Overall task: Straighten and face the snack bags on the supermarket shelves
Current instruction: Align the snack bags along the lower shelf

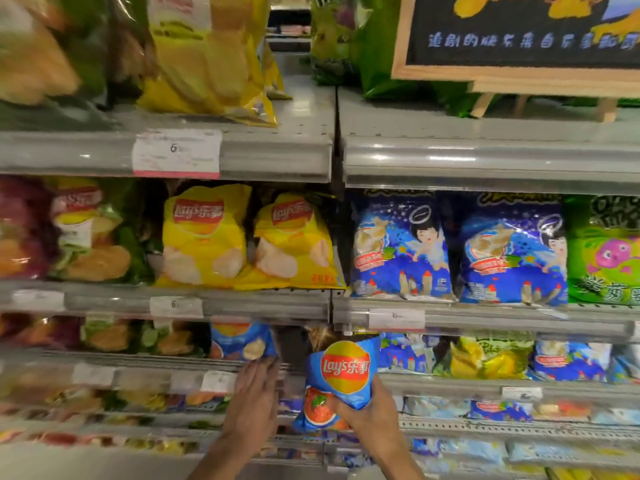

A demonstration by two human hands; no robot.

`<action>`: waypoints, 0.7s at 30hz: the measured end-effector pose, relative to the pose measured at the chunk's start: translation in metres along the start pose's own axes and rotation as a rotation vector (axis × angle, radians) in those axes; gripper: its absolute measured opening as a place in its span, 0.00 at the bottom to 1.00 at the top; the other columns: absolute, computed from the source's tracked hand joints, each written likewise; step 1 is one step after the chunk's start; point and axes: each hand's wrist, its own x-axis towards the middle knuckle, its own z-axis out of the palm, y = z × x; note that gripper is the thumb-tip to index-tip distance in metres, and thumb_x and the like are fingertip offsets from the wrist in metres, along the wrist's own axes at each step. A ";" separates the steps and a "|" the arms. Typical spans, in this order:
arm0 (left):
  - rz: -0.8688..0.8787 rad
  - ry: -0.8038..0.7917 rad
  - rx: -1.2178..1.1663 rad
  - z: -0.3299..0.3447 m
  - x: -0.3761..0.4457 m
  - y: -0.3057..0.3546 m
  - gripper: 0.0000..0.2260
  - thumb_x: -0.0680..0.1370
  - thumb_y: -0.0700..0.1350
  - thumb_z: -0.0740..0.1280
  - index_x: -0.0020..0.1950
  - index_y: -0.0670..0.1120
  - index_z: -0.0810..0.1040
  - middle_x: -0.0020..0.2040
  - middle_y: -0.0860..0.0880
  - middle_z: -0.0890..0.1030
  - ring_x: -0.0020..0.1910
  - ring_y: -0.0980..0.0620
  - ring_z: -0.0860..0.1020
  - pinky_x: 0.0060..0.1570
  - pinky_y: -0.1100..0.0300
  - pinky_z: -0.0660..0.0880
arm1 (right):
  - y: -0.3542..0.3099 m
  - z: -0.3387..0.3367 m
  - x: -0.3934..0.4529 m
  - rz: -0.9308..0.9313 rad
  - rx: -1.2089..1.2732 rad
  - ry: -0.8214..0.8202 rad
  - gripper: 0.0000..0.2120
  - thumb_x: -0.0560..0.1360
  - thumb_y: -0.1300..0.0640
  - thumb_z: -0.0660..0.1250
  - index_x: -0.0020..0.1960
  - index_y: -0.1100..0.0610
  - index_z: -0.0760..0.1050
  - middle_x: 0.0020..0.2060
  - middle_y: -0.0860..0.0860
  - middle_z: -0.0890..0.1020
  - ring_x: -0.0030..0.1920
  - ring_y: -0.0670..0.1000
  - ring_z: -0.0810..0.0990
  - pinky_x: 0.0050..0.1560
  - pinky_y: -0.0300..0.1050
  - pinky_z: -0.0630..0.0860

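Note:
My right hand (367, 408) grips a blue Lay's chip bag (341, 375) by its lower right part and holds it upright in front of a gap on the third shelf (104, 358), logo facing me. My left hand (254, 393) reaches up with straight fingers and touches the bottom of another blue chip bag (242, 341) standing on that shelf, just left of the gap. Two yellow Lay's bags (204, 237) (294, 240) stand on the shelf above, the right one leaning.
Blue cartoon snack bags (398, 247) and a green bag (604, 251) fill the middle shelf on the right. A framed chalkboard sign (519, 39) stands on the top right shelf. More bags line the lower shelves. Grey shelf edges carry price tags (176, 152).

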 end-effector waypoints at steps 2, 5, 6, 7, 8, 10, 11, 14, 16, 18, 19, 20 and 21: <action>-0.019 -0.059 0.002 -0.004 0.000 0.000 0.31 0.58 0.45 0.81 0.61 0.42 0.82 0.58 0.44 0.82 0.55 0.43 0.82 0.60 0.47 0.77 | -0.010 0.016 0.008 -0.045 -0.041 0.029 0.24 0.62 0.55 0.85 0.51 0.43 0.77 0.45 0.43 0.86 0.45 0.41 0.84 0.43 0.35 0.77; -0.026 -0.124 -0.018 -0.005 0.000 -0.002 0.32 0.61 0.44 0.79 0.64 0.40 0.80 0.61 0.42 0.81 0.58 0.41 0.81 0.61 0.47 0.77 | -0.026 0.034 0.025 -0.080 -0.057 0.087 0.22 0.66 0.54 0.84 0.53 0.43 0.76 0.47 0.45 0.85 0.48 0.47 0.84 0.48 0.47 0.80; -0.021 -0.143 -0.024 -0.004 -0.001 -0.003 0.32 0.65 0.45 0.76 0.69 0.39 0.75 0.66 0.41 0.77 0.64 0.40 0.77 0.67 0.47 0.72 | -0.029 0.039 0.032 -0.082 -0.056 0.110 0.23 0.67 0.55 0.83 0.55 0.45 0.76 0.48 0.48 0.85 0.48 0.51 0.85 0.50 0.53 0.81; -0.013 -0.157 -0.026 -0.003 -0.001 -0.005 0.34 0.71 0.45 0.70 0.75 0.40 0.67 0.73 0.41 0.70 0.71 0.40 0.70 0.74 0.47 0.64 | -0.032 0.043 0.039 -0.082 -0.061 0.139 0.22 0.67 0.55 0.83 0.56 0.49 0.76 0.48 0.51 0.85 0.49 0.55 0.85 0.51 0.58 0.81; -0.003 -0.179 -0.024 -0.001 -0.001 -0.006 0.34 0.75 0.45 0.65 0.79 0.41 0.58 0.77 0.43 0.61 0.76 0.41 0.61 0.78 0.49 0.54 | -0.033 0.048 0.046 -0.083 -0.081 0.172 0.22 0.67 0.54 0.83 0.56 0.52 0.76 0.48 0.53 0.85 0.49 0.57 0.84 0.51 0.60 0.81; -0.017 -0.217 -0.061 0.000 0.000 -0.009 0.35 0.78 0.46 0.59 0.81 0.45 0.46 0.80 0.49 0.50 0.79 0.45 0.50 0.78 0.52 0.43 | -0.033 0.057 0.060 -0.075 -0.142 0.206 0.23 0.67 0.50 0.83 0.54 0.56 0.76 0.49 0.55 0.83 0.50 0.59 0.82 0.53 0.59 0.79; -0.025 -0.223 -0.079 0.001 0.002 -0.009 0.35 0.79 0.46 0.58 0.81 0.47 0.43 0.80 0.50 0.48 0.79 0.46 0.48 0.78 0.52 0.42 | -0.033 0.061 0.066 -0.058 -0.168 0.202 0.24 0.67 0.49 0.82 0.54 0.58 0.75 0.49 0.56 0.83 0.51 0.59 0.82 0.53 0.59 0.78; -0.028 -0.258 -0.141 0.001 0.003 -0.011 0.36 0.78 0.45 0.59 0.81 0.47 0.41 0.81 0.52 0.43 0.79 0.48 0.44 0.78 0.54 0.41 | -0.031 0.074 0.074 -0.042 -0.151 0.138 0.25 0.68 0.49 0.82 0.56 0.60 0.75 0.51 0.58 0.82 0.52 0.61 0.81 0.53 0.60 0.79; -0.018 -0.261 -0.166 0.003 0.002 -0.015 0.38 0.78 0.44 0.60 0.81 0.48 0.40 0.81 0.52 0.42 0.80 0.48 0.42 0.77 0.55 0.41 | -0.031 0.082 0.074 -0.059 -0.108 0.111 0.24 0.68 0.51 0.82 0.57 0.58 0.75 0.52 0.58 0.81 0.54 0.59 0.80 0.56 0.59 0.78; -0.021 -0.252 -0.191 0.005 0.002 -0.016 0.39 0.78 0.43 0.62 0.81 0.48 0.39 0.81 0.53 0.41 0.80 0.48 0.42 0.76 0.56 0.40 | -0.032 0.088 0.074 -0.077 -0.088 0.121 0.23 0.67 0.52 0.82 0.54 0.53 0.73 0.52 0.56 0.81 0.53 0.56 0.81 0.56 0.57 0.79; -0.019 -0.255 -0.198 0.005 0.002 -0.016 0.39 0.78 0.43 0.62 0.81 0.47 0.38 0.81 0.52 0.41 0.80 0.48 0.41 0.76 0.56 0.40 | -0.032 0.090 0.074 -0.079 -0.086 0.129 0.22 0.67 0.53 0.83 0.52 0.51 0.72 0.50 0.55 0.81 0.52 0.55 0.81 0.55 0.56 0.79; -0.015 -0.261 -0.204 0.004 0.002 -0.015 0.39 0.79 0.42 0.62 0.81 0.47 0.38 0.81 0.52 0.41 0.80 0.48 0.41 0.76 0.56 0.41 | -0.031 0.091 0.076 -0.073 -0.087 0.133 0.22 0.67 0.53 0.83 0.49 0.49 0.72 0.48 0.53 0.81 0.50 0.54 0.81 0.53 0.55 0.79; -0.012 -0.265 -0.208 0.003 0.002 -0.014 0.39 0.79 0.42 0.62 0.81 0.46 0.38 0.81 0.52 0.40 0.80 0.48 0.41 0.77 0.56 0.42 | -0.030 0.091 0.079 -0.060 -0.098 0.128 0.21 0.66 0.52 0.83 0.47 0.49 0.71 0.46 0.51 0.80 0.48 0.54 0.81 0.50 0.53 0.79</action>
